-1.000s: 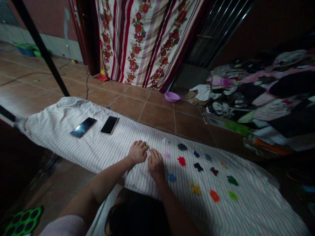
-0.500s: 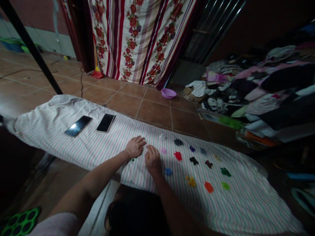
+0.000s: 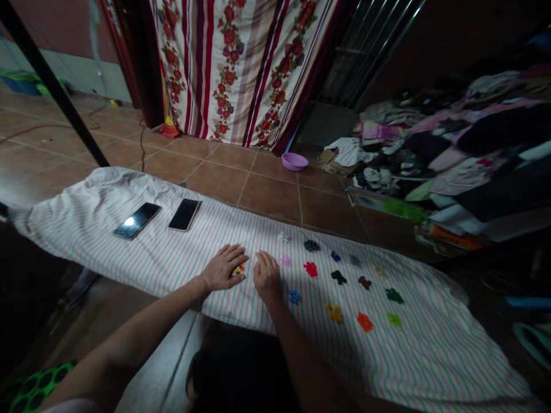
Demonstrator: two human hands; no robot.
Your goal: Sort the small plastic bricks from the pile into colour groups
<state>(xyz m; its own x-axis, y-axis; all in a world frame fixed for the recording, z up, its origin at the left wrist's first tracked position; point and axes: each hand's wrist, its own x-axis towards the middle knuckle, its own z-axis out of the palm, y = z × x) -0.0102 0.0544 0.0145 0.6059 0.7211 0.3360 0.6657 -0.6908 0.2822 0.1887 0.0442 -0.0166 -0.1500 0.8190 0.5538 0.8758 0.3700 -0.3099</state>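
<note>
My left hand (image 3: 221, 268) lies nearly flat on the striped cloth (image 3: 193, 252), its fingers stretched out and slightly apart. Small red, yellow and green pieces (image 3: 238, 269) show in a cluster between its thumb and fingers, partly covered by the hand. A short gap to the right, my right hand (image 3: 267, 277) rests on its side with the fingers extended and a little bent; nothing shows in it. Closest to it are little heaps of blue pieces (image 3: 294, 296) and pink pieces (image 3: 286, 260). What the small pieces are is too blurred to tell.
Sorted heaps stretch rightward, among them red (image 3: 310, 269), black (image 3: 338, 277), yellow (image 3: 333, 313), orange (image 3: 365, 322) and dark green (image 3: 394, 295). Two phones (image 3: 138, 220) (image 3: 185, 214) lie at left. Beyond the cloth's edge, a purple basin (image 3: 295, 162) stands on the tiled floor.
My left hand has shifted left and flattened out, opening a gap from my right hand and uncovering the mixed-colour cluster. My right hand has hardly moved.
</note>
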